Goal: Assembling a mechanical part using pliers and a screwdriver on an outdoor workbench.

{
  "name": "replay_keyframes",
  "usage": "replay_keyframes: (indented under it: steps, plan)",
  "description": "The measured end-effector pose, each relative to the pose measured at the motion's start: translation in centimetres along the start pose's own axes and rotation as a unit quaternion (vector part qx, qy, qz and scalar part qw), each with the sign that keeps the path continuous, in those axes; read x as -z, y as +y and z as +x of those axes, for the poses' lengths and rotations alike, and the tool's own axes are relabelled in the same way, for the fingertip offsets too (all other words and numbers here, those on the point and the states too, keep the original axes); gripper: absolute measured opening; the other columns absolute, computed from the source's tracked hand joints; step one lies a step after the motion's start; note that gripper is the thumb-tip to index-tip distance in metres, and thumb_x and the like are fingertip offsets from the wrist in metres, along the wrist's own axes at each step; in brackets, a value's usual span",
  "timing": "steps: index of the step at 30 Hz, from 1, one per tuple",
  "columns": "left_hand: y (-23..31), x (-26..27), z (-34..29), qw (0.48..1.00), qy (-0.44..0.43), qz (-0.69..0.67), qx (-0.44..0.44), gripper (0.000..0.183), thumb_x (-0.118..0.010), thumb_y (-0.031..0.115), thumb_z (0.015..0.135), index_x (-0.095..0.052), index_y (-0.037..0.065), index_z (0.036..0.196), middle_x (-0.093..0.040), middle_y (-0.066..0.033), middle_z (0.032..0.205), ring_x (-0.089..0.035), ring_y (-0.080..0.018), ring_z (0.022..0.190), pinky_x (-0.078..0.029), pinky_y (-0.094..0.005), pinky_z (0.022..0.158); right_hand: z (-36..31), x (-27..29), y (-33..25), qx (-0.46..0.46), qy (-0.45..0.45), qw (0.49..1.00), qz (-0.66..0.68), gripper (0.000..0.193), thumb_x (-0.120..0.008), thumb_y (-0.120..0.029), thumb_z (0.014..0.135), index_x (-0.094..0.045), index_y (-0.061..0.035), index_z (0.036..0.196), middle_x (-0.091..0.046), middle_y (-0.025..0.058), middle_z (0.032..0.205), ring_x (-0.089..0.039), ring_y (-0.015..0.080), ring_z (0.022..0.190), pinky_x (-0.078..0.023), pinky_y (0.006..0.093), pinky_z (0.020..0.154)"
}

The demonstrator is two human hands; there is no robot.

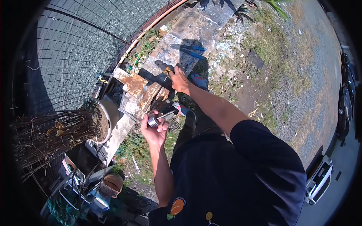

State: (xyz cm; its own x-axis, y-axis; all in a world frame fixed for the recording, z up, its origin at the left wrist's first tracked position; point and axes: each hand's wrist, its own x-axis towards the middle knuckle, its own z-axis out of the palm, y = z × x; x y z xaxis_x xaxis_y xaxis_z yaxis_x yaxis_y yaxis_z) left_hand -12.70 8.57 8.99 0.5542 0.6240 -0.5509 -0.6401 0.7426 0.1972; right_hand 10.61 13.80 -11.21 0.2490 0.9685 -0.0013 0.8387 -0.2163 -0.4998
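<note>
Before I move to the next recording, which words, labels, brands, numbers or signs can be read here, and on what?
Dark shirt: small curved lettering beside the orange emblem; not transcribed.
Metal cylinder in the left hand: no legible text.
White vehicle: too small to read.

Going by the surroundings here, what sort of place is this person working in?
Probably a sunlit outdoor yard or lot: a wire fence runs along one side, weedy, gravelly ground spreads to the right, and a white vehicle stands beyond it.
</note>
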Motion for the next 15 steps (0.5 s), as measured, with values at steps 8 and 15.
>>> replay_keyframes:
  steps: [8,15]
  plan:
    - [0.1,-1.5,0.5,0.987,-0.052,-0.154,0.001,0.043,-0.056,0.038,0.103,-0.065,-0.003,0.116,-0.063,-0.0145,0.087,-0.042,-0.0113,0.051,-0.035,-0.0255,0.051,-2.2,5.7,1.1,0.122,-0.034,0.976,0.18,0.062,-0.071,-0.003,0.075,-0.056,-0.0011,0.135,-0.055,0.0228,0.133,-0.056,0.0383,0.115,-0.049,0.0459,0.097]
    - [-0.6,-3.5,2.4,0.965,-0.162,-0.207,0.024,0.044,-0.056,0.039,0.104,-0.065,-0.002,0.118,-0.066,-0.0143,0.089,-0.049,-0.0135,0.055,-0.044,-0.0275,0.056,-8.5,19.7,-8.8,-0.018,-0.178,0.812,0.556,0.07,-0.078,-0.003,0.076,-0.058,-0.0054,0.143,-0.063,0.0109,0.133,-0.062,0.0238,0.113,-0.05,0.0321,0.095]
